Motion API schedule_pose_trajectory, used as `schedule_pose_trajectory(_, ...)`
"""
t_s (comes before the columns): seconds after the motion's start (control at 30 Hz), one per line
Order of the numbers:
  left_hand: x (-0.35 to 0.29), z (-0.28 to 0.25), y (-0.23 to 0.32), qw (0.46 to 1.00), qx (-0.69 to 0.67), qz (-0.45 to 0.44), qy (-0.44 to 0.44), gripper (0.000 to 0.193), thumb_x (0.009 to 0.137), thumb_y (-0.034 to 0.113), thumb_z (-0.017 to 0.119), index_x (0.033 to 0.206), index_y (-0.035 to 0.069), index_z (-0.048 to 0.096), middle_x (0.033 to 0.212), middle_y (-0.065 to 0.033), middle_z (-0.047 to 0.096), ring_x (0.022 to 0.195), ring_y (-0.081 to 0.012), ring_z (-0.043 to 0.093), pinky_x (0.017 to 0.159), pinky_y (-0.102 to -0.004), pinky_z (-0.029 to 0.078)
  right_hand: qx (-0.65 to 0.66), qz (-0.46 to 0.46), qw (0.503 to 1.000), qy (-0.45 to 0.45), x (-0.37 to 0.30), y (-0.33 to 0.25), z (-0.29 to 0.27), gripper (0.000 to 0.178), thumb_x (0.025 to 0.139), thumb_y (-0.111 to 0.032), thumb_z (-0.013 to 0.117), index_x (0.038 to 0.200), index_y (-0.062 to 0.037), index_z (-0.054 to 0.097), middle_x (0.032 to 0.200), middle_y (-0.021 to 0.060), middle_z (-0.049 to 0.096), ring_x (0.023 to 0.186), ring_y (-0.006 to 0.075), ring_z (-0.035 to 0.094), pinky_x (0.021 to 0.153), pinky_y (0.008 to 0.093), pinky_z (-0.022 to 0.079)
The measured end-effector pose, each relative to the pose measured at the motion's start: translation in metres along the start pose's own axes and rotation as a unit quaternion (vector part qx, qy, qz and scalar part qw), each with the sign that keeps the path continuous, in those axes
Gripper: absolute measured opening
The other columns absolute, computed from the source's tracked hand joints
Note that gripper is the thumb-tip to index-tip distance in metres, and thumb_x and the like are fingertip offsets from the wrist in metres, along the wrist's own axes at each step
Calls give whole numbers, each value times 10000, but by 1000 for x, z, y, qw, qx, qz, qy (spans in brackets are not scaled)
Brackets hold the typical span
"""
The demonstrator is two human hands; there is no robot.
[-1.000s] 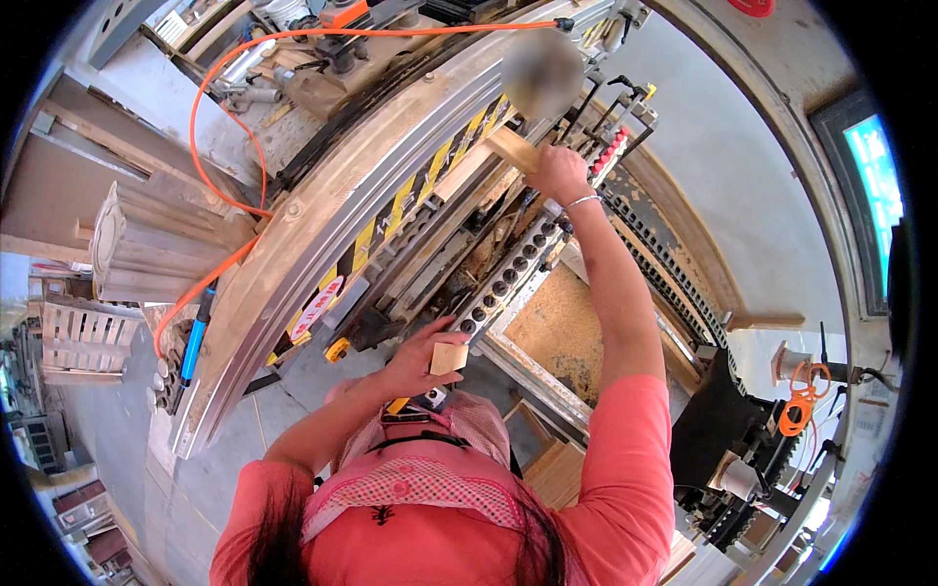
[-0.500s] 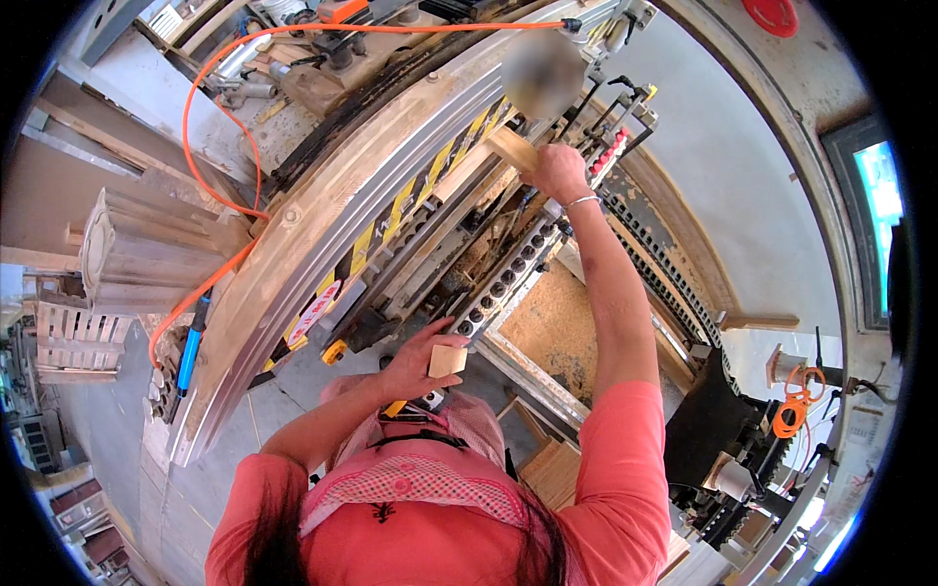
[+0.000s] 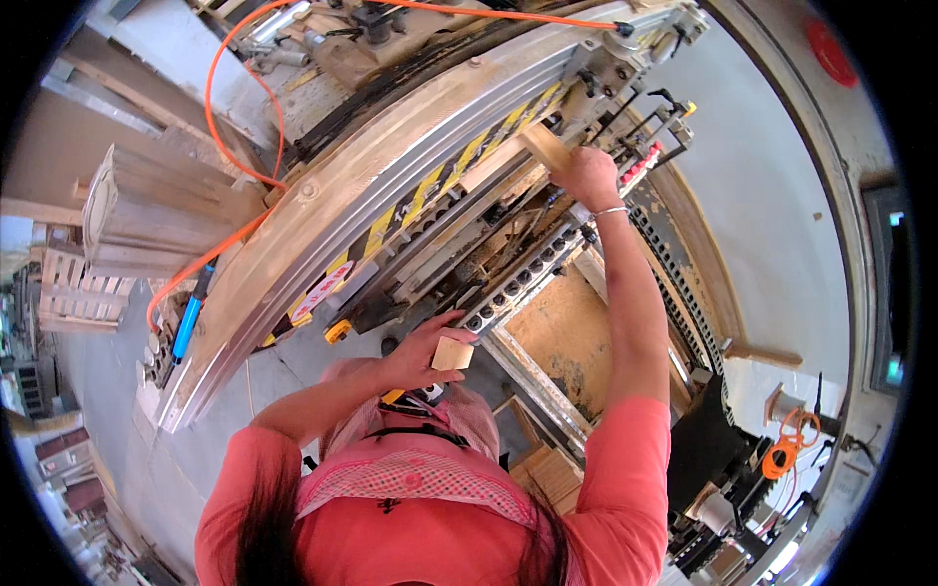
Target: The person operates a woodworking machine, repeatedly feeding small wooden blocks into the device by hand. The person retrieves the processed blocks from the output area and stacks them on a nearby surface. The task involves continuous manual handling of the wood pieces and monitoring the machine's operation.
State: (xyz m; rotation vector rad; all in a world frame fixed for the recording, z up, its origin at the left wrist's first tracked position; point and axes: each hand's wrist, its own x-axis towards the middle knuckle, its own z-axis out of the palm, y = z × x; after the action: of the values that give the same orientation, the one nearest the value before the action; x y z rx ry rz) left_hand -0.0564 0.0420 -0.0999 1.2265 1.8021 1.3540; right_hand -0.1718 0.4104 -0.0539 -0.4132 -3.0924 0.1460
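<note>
My left hand (image 3: 425, 354) is closed around a short, pale wooden block (image 3: 452, 355), by the near end of a metal bar with a row of round black fittings (image 3: 513, 283). Farther off, my outstretched right hand (image 3: 590, 180) grips the end of a flat wooden piece (image 3: 547, 148). That piece lies across or against the far end of a light wooden strip (image 3: 493, 164), which runs along the machine beside a yellow-and-black striped band (image 3: 420, 210). Whether the two pieces touch, I cannot tell.
A long curved-looking metal rail (image 3: 391, 146) crosses to my left, with an orange hose (image 3: 230, 239) over it. A sawdust-covered tray (image 3: 562, 327) sits to the right of the bar. Black chain tracks (image 3: 674, 278) and clamps with black levers (image 3: 664, 122) stand farther right.
The whole view has shifted and turned slightly. Both hands keep the same hold on their wooden pieces, in about the same places by the machine.
</note>
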Motion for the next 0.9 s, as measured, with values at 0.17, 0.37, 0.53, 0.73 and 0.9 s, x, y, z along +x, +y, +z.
schedule_pose_trajectory(0.17, -3, 2, -4, 1000, -10, 2, -6, 554, 736, 304, 743, 1213, 150, 506, 1323, -172, 427, 1286, -362, 341, 1001, -433, 336, -9, -8, 1000, 2, 2, 5, 7, 414, 623, -427, 683, 732, -27, 673, 762, 183, 644, 746, 344, 635, 700, 412, 515)
schedule_pose_trajectory(0.37, -7, 5, -12, 1000, 25, 1, -5, 610, 746, 354, 721, 1260, 144, 468, 1387, -256, 304, 1258, -416, 343, 1017, -437, 311, -29, -14, 999, 15, 3, -2, -2, 429, 619, -440, 709, 752, -34, 674, 750, 178, 651, 736, 350, 640, 676, 437, 514)
schedule_pose_trajectory(0.53, -9, 6, -11, 999, 41, 24, 2, 606, 763, 393, 693, 1251, 119, 463, 1373, -269, 320, 1260, -421, 330, 1021, -460, 288, -17, -28, 999, 33, 4, 1, 6, 389, 615, -386, 710, 737, -19, 670, 734, 204, 640, 725, 353, 634, 665, 440, 508)
schedule_pose_trajectory(0.73, -27, 2, 14, 989, 33, 94, 107, 578, 746, 360, 722, 1211, 115, 482, 1279, -174, 444, 1160, -357, 436, 971, -434, 345, -29, -18, 998, 49, 1, -2, 7, 399, 592, -378, 734, 740, -15, 656, 753, 204, 644, 738, 371, 629, 668, 446, 506)
schedule_pose_trajectory(0.9, -106, -18, 47, 960, -184, 53, 203, 567, 761, 224, 744, 1217, 67, 446, 1212, -97, 503, 1090, -225, 504, 922, -368, 410, -22, -36, 997, 62, -6, -6, 1, 407, 622, -336, 750, 833, -12, 622, 779, 209, 640, 768, 391, 619, 672, 462, 503)
